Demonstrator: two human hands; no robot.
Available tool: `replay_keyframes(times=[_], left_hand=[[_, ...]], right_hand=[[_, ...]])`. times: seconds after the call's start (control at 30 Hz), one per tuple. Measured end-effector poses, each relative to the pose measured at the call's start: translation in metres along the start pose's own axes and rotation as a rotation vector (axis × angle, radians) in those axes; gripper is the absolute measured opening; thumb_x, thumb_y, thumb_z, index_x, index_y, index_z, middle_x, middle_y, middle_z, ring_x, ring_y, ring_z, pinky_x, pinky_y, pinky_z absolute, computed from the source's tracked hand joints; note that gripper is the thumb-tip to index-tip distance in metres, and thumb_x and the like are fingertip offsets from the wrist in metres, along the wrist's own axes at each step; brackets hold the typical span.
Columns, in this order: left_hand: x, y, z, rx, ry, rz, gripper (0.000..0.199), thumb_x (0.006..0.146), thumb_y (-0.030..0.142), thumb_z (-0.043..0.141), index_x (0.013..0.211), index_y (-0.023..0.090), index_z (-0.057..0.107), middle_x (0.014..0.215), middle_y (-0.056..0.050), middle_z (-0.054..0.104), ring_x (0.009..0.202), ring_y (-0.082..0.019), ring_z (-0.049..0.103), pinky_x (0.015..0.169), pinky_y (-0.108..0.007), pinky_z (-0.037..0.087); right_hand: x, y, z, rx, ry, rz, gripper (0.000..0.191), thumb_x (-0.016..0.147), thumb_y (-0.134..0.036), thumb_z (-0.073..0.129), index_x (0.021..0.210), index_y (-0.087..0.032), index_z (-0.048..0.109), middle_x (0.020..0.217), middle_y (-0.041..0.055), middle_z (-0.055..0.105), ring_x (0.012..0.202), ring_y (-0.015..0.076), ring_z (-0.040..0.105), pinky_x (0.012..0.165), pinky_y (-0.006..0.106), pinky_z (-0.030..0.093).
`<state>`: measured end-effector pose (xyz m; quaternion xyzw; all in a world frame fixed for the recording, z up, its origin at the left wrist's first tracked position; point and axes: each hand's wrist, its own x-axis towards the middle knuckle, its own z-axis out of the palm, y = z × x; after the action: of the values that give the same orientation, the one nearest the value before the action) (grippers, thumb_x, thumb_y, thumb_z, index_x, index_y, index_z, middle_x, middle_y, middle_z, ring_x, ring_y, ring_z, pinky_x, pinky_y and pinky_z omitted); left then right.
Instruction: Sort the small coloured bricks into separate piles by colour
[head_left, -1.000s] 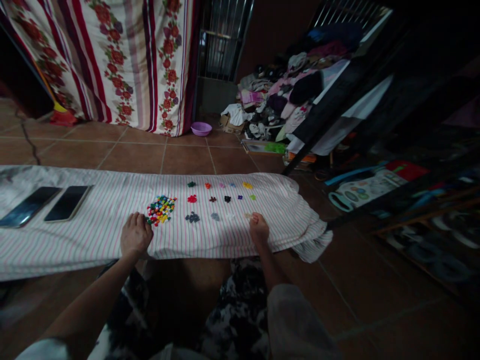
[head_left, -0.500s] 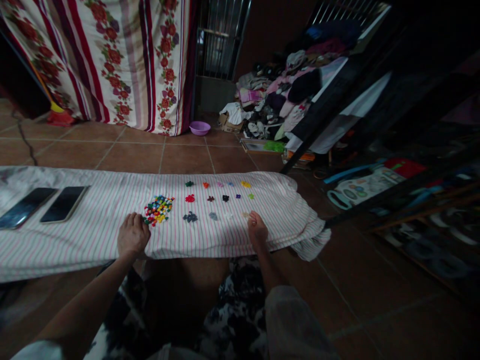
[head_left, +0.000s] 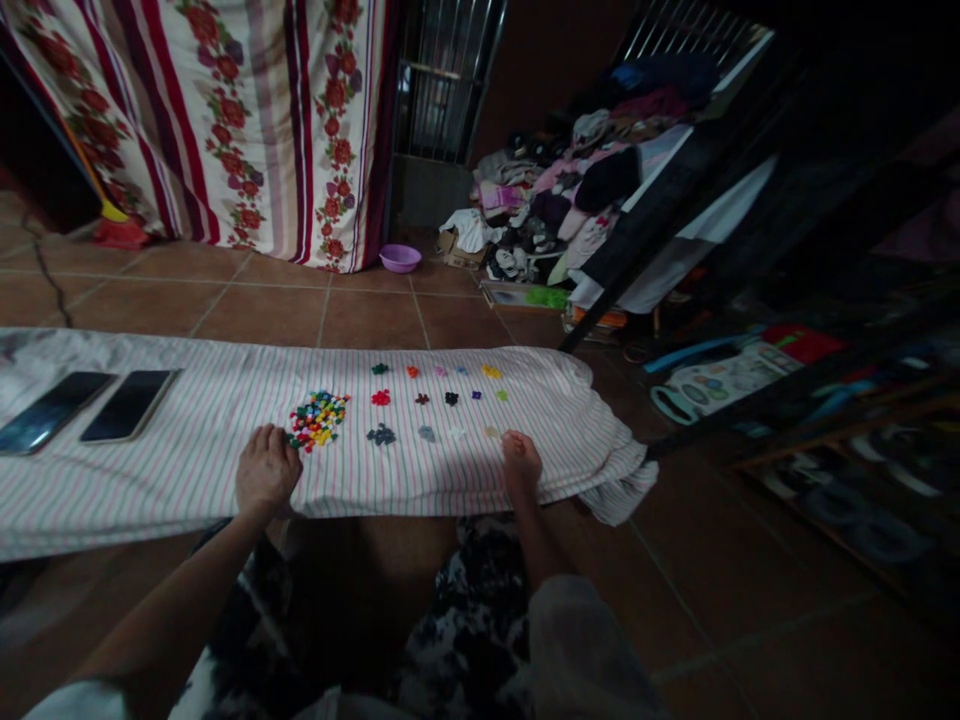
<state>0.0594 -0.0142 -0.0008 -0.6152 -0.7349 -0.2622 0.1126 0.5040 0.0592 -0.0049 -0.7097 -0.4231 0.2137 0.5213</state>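
Observation:
My left hand [head_left: 268, 468] rests on the striped cloth [head_left: 202, 440], fingers curled downward and pressed together. Beside its fingertips is a mixed pile of small colourful beads [head_left: 320, 420]. My right hand [head_left: 521, 462] is closed just right of a small beige group [head_left: 492, 432]; whatever its fingers may hold is hidden. Between the hands lie small groups sorted by colour, among them dark grey pieces [head_left: 381, 435], light grey pieces [head_left: 427, 433], white pieces [head_left: 457, 433], red pieces [head_left: 381, 397], black pieces [head_left: 451, 398] and yellow pieces [head_left: 491, 371].
Two phones, a left one [head_left: 56, 410] and a right one [head_left: 129, 405], lie on the cloth's left part. Beyond are a floral curtain [head_left: 277, 130], a purple basin [head_left: 400, 258] and a heap of clothes [head_left: 555, 200]. A dark slanted post [head_left: 637, 240] stands at the right.
My right hand has drawn slightly right, away from the beige group, with its fingers curled in. My left hand has stayed by the mixed pile.

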Motion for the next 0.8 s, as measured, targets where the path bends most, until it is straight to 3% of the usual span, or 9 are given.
replay_keyframes(times=[0.2, 0.37, 0.43, 0.6, 0.7, 0.8], left_hand=[[0.001, 0.002, -0.001, 0.016, -0.022, -0.022, 0.036, 0.087, 0.024, 0.037, 0.112, 0.006, 0.056, 0.121, -0.023, 0.058, 0.124, -0.033, 0.048, 0.106, -0.048, 0.040], [0.001, 0.005, -0.002, 0.031, -0.036, -0.066, 0.036, 0.087, 0.024, 0.036, 0.111, 0.007, 0.057, 0.124, -0.022, 0.058, 0.125, -0.033, 0.048, 0.105, -0.047, 0.041], [0.001, 0.006, -0.003, 0.031, -0.050, -0.074, 0.036, 0.087, 0.024, 0.036, 0.111, 0.007, 0.057, 0.125, -0.022, 0.058, 0.126, -0.033, 0.047, 0.106, -0.047, 0.040], [0.002, 0.008, -0.006, 0.005, -0.062, -0.094, 0.036, 0.087, 0.023, 0.037, 0.113, 0.007, 0.058, 0.126, -0.022, 0.058, 0.128, -0.032, 0.046, 0.107, -0.047, 0.039], [0.002, 0.009, -0.007, -0.017, -0.069, -0.106, 0.037, 0.087, 0.023, 0.037, 0.114, 0.008, 0.058, 0.126, -0.021, 0.058, 0.129, -0.032, 0.046, 0.106, -0.048, 0.040], [0.002, 0.009, -0.006, -0.015, -0.062, -0.107, 0.037, 0.088, 0.023, 0.037, 0.114, 0.007, 0.058, 0.127, -0.021, 0.058, 0.129, -0.032, 0.046, 0.107, -0.047, 0.039]], right_hand=[[-0.004, -0.014, 0.000, 0.189, 0.007, 0.098, 0.039, 0.065, -0.058, 0.063, 0.071, -0.020, 0.057, 0.061, -0.0014, 0.058, 0.058, 0.0148, 0.051, 0.058, 0.026, 0.043], [-0.022, -0.039, 0.003, 0.101, 0.036, -0.007, 0.049, 0.075, -0.064, 0.056, 0.052, -0.025, 0.036, 0.048, -0.0070, 0.033, 0.050, 0.0113, 0.034, 0.050, 0.026, 0.032], [-0.032, -0.050, 0.009, 0.072, -0.001, -0.044, 0.052, 0.078, -0.065, 0.052, 0.051, -0.025, 0.034, 0.047, -0.0068, 0.031, 0.049, 0.0113, 0.032, 0.050, 0.026, 0.030], [-0.072, -0.079, 0.040, -0.035, -0.186, -0.224, 0.052, 0.084, -0.062, 0.045, 0.050, -0.024, 0.036, 0.046, -0.0043, 0.037, 0.050, 0.0119, 0.037, 0.052, 0.026, 0.031], [-0.108, -0.091, 0.067, -0.115, -0.391, -0.325, 0.051, 0.088, -0.057, 0.042, 0.051, -0.023, 0.040, 0.047, -0.0035, 0.043, 0.049, 0.0117, 0.041, 0.052, 0.024, 0.032], [-0.143, -0.100, 0.094, -0.184, -0.651, -0.413, 0.037, 0.091, -0.046, 0.045, 0.066, -0.022, 0.058, 0.058, -0.0021, 0.060, 0.057, 0.0130, 0.055, 0.057, 0.022, 0.037]])
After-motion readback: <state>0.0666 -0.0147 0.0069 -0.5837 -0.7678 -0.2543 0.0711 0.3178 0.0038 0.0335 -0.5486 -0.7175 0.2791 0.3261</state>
